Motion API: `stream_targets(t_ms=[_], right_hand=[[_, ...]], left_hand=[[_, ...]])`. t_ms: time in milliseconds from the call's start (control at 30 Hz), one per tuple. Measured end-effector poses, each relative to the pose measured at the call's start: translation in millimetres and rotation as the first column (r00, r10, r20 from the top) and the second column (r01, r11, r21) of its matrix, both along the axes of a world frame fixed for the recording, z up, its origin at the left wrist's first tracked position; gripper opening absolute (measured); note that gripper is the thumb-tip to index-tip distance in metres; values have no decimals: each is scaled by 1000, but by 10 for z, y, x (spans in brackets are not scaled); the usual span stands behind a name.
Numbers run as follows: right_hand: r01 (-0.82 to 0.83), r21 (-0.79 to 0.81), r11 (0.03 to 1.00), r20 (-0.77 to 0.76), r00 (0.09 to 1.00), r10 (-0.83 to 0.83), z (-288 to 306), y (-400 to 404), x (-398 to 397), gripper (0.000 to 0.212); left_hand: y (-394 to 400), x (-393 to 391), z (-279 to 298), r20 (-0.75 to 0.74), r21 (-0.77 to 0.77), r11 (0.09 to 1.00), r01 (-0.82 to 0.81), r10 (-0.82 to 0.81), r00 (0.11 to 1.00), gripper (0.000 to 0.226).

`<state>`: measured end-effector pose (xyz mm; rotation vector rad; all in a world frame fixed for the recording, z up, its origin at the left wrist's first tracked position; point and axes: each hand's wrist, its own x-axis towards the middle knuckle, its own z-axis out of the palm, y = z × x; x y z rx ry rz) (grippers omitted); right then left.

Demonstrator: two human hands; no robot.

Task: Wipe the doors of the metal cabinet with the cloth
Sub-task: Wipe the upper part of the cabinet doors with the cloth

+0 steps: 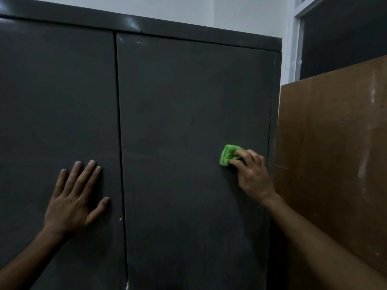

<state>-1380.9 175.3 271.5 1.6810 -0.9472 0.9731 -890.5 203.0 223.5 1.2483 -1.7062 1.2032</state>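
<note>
- The cloth [228, 154] is a small green wad, bunched rather than spread, pressed against the right door [194, 143] near its right edge, about mid-height in what I can see.
- My right hand [251, 174] grips it, fingers curled over the wad and pinching it to the metal; the wad's longer side runs roughly up and down, its free end poking out to the upper left of my fingers.
- My left hand [77, 195] lies flat on the left door [56, 101], fingers straight and spread, close to the seam between the doors; I judge it is bracing that door.
- I read this as mid-wipe on the right door. The light is dim, so I cannot really tell which patches are already clean.
- The next stroke calls for steady pressure across the panel towards the seam, and perhaps opening the cloth for more contact.
- A brown board [335, 153] leans just beside the cabinet [209, 36] on its right, so strokes at that edge have little room.
</note>
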Motion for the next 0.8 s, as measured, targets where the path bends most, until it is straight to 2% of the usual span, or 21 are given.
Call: stream_targets(t_ms=[33, 67, 133, 167, 200, 233, 333, 367, 400, 467, 533, 567, 600, 633, 667, 733, 800], right_hand=[[3, 8, 1000, 109, 994, -4, 99, 2, -77, 39], [-13, 20, 1000, 284, 959, 6, 240, -8, -99, 43], [-105, -7, 994, 611, 787, 88, 542, -33, 14, 43], [-154, -39, 987, 690, 711, 138, 627, -27, 132, 41], [-177, -68, 982, 697, 696, 173, 629, -22, 250, 39], [-183, -67, 981, 642, 744, 183, 536, -24, 338, 37], [-174, 75, 982, 297, 944, 144, -97, 46, 367, 37], [-137, 127, 982, 230, 967, 105, -282, 85, 294, 40], [-94, 155, 983, 234, 971, 56, -373, 109, 184, 43], [-69, 146, 987, 460, 888, -6, -256, 134, 21, 42], [-85, 78, 993, 728, 685, 2, 100, 103, 22, 38], [-90, 44, 995, 795, 607, 19, 274, 86, 95, 37], [-74, 20, 997, 806, 591, 27, 375, 75, 207, 36], [-67, 9, 998, 773, 634, 36, 385, 79, 331, 37], [-76, 12, 997, 693, 719, 46, 295, 87, 435, 38], [-110, 91, 990, 463, 885, 56, -131, 145, 524, 41], [-84, 189, 978, 289, 957, 26, -541, 221, 366, 44]], left_hand=[[-3, -6, 2, 0, 0, 1000, 1, -1, 1000, 82], [1, -6, 2, 5, -1, 1000, 2, -2, 1000, 82], [9, -10, 4, 11, -16, 1000, 7, -7, 1000, 82], [11, -16, -1, 8, -31, 999, 10, -10, 1000, 82], [16, -25, -3, 6, -46, 999, 13, -13, 1000, 83], [26, -36, 0, 9, -59, 998, 16, -16, 1000, 83], [34, -42, 12, 19, -66, 998, 13, -12, 1000, 84], [29, -37, 12, 17, -57, 998, 14, -13, 1000, 84], [24, -28, 11, 11, -49, 999, 17, -16, 1000, 83], [11, -27, 3, 5, -43, 999, 21, -20, 1000, 82], [2, -38, 3, 10, -52, 999, 15, -15, 1000, 82], [-3, -40, 5, 12, -61, 998, 15, -14, 1000, 82], [-4, -40, 7, 13, -68, 998, 16, -16, 1000, 83], [0, -41, 8, 14, -73, 997, 17, -16, 1000, 84], [7, -43, 11, 16, -79, 997, 15, -14, 1000, 84], [15, -32, 12, 32, -91, 996, 4, -1, 999, 84], [15, -22, 17, 42, -89, 996, 1, 3, 999, 83]])
